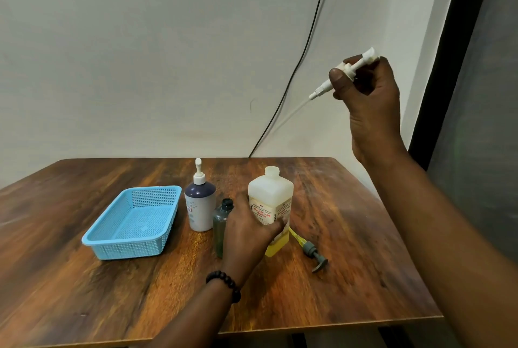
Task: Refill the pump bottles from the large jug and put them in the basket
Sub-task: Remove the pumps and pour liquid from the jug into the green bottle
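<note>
Left hand [246, 231] grips jug [270, 199], hiding green bottle's [222, 218] base.

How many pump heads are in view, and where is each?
3: a white pump head held up in the right hand, a white one on the dark bottle, a grey one lying on the table. None seems hidden.

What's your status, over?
Right hand holds white pump aloft. Left hand grips open jug. Green bottle uncapped, basket empty. Nothing blocking.
</note>
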